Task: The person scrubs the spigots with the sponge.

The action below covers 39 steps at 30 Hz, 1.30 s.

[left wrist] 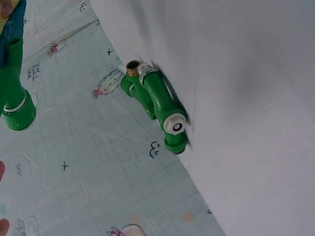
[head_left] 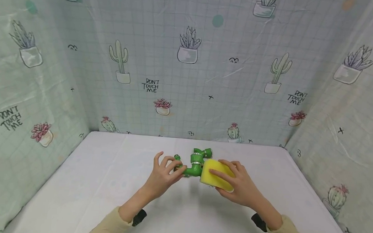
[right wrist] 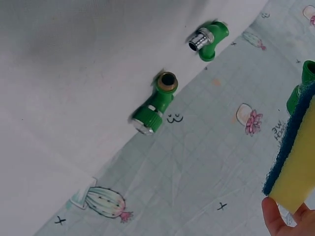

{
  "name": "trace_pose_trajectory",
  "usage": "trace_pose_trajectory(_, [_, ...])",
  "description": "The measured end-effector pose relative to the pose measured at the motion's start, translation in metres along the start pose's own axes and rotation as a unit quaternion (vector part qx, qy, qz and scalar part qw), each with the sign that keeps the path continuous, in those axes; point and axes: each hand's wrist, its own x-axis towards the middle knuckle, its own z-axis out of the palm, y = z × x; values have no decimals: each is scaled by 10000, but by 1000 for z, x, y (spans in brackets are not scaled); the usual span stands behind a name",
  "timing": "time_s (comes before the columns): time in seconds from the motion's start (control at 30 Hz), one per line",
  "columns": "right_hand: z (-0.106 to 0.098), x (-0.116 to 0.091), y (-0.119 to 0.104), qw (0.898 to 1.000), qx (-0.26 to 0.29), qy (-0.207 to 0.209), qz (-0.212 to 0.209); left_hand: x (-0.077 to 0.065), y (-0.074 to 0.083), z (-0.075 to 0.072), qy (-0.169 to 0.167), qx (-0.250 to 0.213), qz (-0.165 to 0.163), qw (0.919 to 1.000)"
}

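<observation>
Thumb and fingertips of my left hand (head_left: 163,174) pinch the left end of a green elbow pipe fitting (head_left: 196,170), raised in front of me. My right hand (head_left: 241,184) grips a yellow sponge (head_left: 213,173), its side right at the fitting's right end. In the right wrist view the sponge shows a dark blue scouring layer (right wrist: 291,140) facing the green fitting (right wrist: 295,101). A ribbed collar (left wrist: 19,115) on this fitting appears at the left edge of the left wrist view.
More green fittings are on the white table (head_left: 105,183): one with a brass-rimmed opening (right wrist: 165,93), another with a silver threaded end (right wrist: 214,42). Behind the table hangs a cactus-print cloth (head_left: 208,78), which also covers both sides.
</observation>
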Motion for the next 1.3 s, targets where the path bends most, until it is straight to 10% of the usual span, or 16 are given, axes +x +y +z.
trace_pose_trajectory(0.77, [9,29,-24,9975,338,365,-496,5,3,3,56,1,205,9998])
trace_pose_trajectory(1.3, [8,6,-3,9995,31,205,-232,3,2,3,392,-392,176,9983])
